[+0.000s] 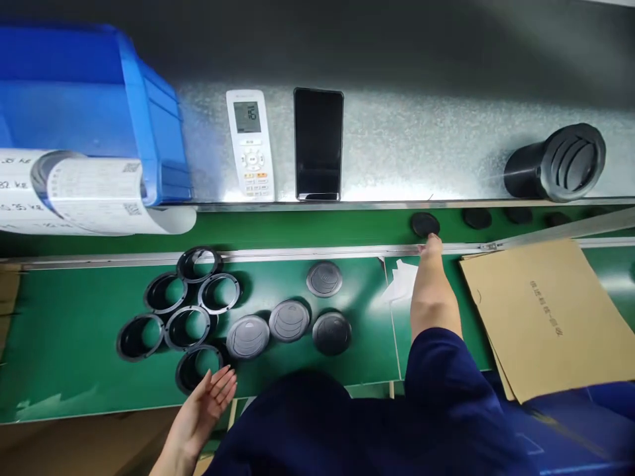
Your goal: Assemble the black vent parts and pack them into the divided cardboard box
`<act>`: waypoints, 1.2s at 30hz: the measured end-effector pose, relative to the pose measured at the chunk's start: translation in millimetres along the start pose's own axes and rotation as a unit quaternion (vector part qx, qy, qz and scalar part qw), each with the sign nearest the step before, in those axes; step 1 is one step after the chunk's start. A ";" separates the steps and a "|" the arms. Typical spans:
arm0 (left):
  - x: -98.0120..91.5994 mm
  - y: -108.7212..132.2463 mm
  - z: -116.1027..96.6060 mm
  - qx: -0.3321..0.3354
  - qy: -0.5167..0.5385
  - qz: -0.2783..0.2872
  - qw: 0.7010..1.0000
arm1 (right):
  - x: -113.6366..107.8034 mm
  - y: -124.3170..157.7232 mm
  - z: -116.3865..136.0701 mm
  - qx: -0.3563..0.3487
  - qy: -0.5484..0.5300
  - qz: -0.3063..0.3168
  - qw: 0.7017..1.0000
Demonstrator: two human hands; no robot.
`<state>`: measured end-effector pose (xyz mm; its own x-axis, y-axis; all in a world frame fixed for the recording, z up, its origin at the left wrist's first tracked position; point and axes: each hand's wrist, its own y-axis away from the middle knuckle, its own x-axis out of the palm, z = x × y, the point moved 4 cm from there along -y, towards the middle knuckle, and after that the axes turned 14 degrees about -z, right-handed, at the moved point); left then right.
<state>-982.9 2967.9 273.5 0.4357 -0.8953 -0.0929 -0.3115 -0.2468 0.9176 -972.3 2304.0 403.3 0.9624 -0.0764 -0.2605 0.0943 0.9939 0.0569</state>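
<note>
Palm up with fingers apart, my left hand point(211, 400) holds nothing beside the lowest black ring point(186, 371). My right arm reaches forward to the back green strip. There, the fingertips of my right hand point(429, 244) are closed at the near edge of a black disc point(425, 225); part of the fingers is hidden. Several black rings point(188, 328) stand grouped on the green surface at left. Right of them lie round slatted vents point(289, 321), one of them darker point(332, 333). More black discs point(477, 218) lie in a row along the back strip.
A metal shelf point(421, 152) behind holds a white remote point(252, 145), a black phone point(318, 144) and a black vent with a tube point(558, 162). A blue bin point(163, 132) and label roll point(94, 185) are at left. Cardboard sheets point(550, 317) lie right, near a metal bar point(570, 230).
</note>
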 end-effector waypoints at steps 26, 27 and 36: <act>-22.4 88.5 -30.1 0.161 0.312 0.305 0.885 | -82.8 512.4 -55.6 -0.064 -0.039 0.814 0.576; -29.3 90.5 -25.9 0.157 0.314 0.326 0.878 | -77.1 505.7 -48.8 -0.156 -0.059 0.777 0.608; -68.3 88.2 10.2 0.104 0.269 0.391 0.874 | -69.1 535.6 -68.7 -0.545 -0.060 0.654 0.521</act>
<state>-1048.7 3003.5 356.8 0.3369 -0.5302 0.7780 -0.8140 0.2513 0.5237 -1005.7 2847.1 385.6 0.0381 0.7840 -0.6196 -0.7998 -0.3478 -0.4893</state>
